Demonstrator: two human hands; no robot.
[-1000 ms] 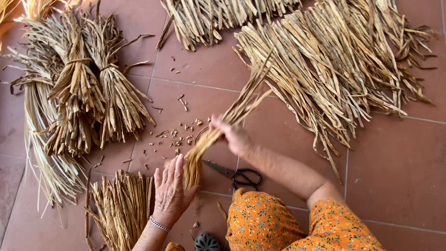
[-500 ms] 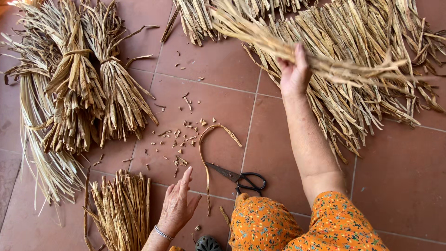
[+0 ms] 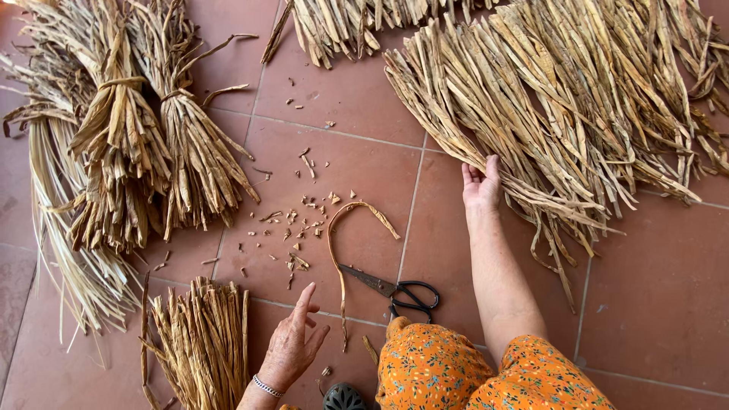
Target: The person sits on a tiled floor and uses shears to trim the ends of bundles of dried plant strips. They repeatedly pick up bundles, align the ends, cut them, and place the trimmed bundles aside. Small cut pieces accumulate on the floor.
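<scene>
The loose heap of dried strips (image 3: 577,114) now lies settled on the red tiled floor (image 3: 653,304), the handful raised half a second ago laid back. The right hand (image 3: 481,186) rests open-palmed at its edge, grip released; the left hand (image 3: 292,345) hovers empty beside the curled strip (image 3: 336,228) and scissors (image 3: 399,290).

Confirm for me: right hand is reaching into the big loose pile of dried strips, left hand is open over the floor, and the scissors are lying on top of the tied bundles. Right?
Not quite. The scissors lie on the bare tiled floor beside the curved strip, apart from the tied bundles, as the head view shows. The right hand at the loose pile and the open left hand are correct.
</scene>
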